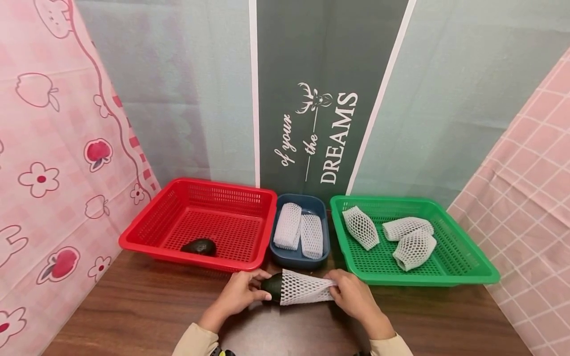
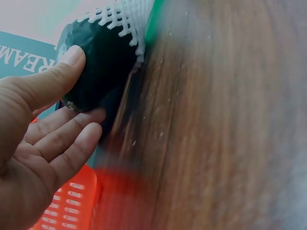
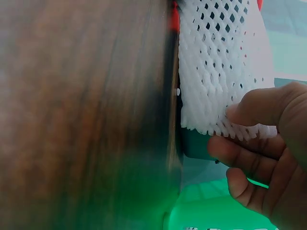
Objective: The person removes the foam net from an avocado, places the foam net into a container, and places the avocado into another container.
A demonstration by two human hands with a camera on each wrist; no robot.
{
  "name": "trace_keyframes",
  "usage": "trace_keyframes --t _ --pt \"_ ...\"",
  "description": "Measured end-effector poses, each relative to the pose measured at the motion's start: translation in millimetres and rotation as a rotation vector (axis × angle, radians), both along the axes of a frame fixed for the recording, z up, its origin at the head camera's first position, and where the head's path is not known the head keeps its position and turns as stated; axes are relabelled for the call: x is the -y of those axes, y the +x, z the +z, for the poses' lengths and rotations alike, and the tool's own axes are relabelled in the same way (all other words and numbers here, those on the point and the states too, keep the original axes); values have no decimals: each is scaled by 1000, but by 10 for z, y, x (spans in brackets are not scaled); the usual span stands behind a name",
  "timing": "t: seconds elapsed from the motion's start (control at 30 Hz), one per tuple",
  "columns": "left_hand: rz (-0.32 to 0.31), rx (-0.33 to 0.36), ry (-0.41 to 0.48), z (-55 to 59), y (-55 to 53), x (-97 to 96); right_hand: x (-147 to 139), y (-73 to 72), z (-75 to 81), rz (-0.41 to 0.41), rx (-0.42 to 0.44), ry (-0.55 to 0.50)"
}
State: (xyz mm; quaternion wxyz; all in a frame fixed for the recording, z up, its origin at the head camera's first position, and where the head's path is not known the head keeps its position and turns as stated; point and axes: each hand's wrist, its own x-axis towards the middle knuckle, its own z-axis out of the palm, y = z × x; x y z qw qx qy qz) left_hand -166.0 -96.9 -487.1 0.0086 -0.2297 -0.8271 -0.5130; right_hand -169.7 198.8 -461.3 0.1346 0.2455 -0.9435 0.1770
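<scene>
Bench (image 1: 133, 316), one: brown wood grain, bounded by pink printed cloth (image 1: 58, 148) at the left edge, grey-green cloth (image 1: 213, 99) with a dark lettered band behind, and pink checked cloth (image 1: 525, 163) at the right edge.

Toward the back edge, left to right: red basket (image 1: 222, 225), one; blue tub (image 1: 289, 258), one, set close between its neighbours; green basket (image 1: 445, 278), one. In front of these, wood runs out from my wrists toward both side cloths, giving me elbow room.

In hand, before the tub: dark avocado (image 1: 271, 288), one, its right part inside white net sleeve (image 1: 305, 289), one, lying lengthwise from left to right. My left hand (image 1: 240, 294) holds the avocado's uncovered end, thumb on its side, fingers at the tip. My right hand (image 1: 354, 294) pinches the sleeve's far end between thumb and fingers.

Contents, counted: red basket, loose avocado (image 1: 200, 246), one, by the front wall; blue tub, white net bundles (image 1: 288, 226), two, side by side; green basket, netted pieces (image 1: 360, 228), three, one at the left, two near the middle, touching.
</scene>
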Motion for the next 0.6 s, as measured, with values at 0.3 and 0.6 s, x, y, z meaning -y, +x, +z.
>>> trace_keyframes --t 0.3,0.6 --pt "-10 -1 6 3 -46 19 16 -61 -7 22 2 5" --pt "-17 -9 -57 46 -56 21 37 -56 20 60 3 23"
